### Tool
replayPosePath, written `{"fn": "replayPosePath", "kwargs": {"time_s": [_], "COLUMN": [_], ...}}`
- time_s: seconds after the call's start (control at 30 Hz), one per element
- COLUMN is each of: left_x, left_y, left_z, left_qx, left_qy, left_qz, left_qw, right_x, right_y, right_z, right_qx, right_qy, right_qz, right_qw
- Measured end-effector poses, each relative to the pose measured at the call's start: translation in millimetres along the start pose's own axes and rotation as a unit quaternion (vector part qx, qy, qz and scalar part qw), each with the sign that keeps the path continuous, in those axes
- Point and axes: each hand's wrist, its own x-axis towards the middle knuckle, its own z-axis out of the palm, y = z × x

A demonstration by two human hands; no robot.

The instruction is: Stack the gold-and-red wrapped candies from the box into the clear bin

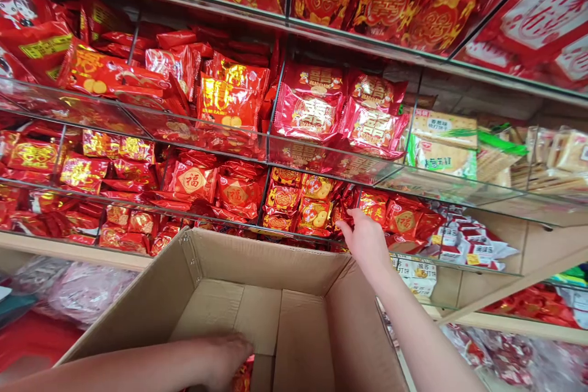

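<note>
An open cardboard box [303,343] stands in front of me, below the shelves. My left hand [225,355] is inside it, palm down over a red packet [243,375]. Its fingers are blurred and partly hidden, so its grip does not show. My right hand [367,242] reaches over the box's far right edge to a low glass compartment. Its thumb and forefinger are apart, close to red wrapped packets [344,203] at the divider. Left of that hand, red and gold biscuit packets [316,202] lie stacked.
Glass-fronted shelves [331,162] cross the view above the box. Larger red packets [310,113] fill the compartments overhead. Pale crackers in clear wrap [443,141] lie to the right. Clear plastic bags [87,291] sit under the shelves on the left.
</note>
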Motion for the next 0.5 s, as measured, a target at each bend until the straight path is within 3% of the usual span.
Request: {"fn": "replayPosePath", "kwargs": {"time_s": [0.3, 0.5], "left_x": [8.8, 10.2], "left_y": [-11.0, -14.1], "left_z": [21.3, 22.6], "left_qx": [-0.013, -0.063], "left_qy": [0.003, 0.011], "left_qz": [-0.049, -0.027], "left_qw": [0.999, 0.998], "right_x": [-0.6, -5.2], "right_y": [-2.2, 6.7], "right_z": [-1.2, 1.1], "right_qx": [-0.097, -0.017], "right_qy": [0.012, 0.004], "right_qz": [0.004, -0.004], "right_qw": [0.995, 1.000]}}
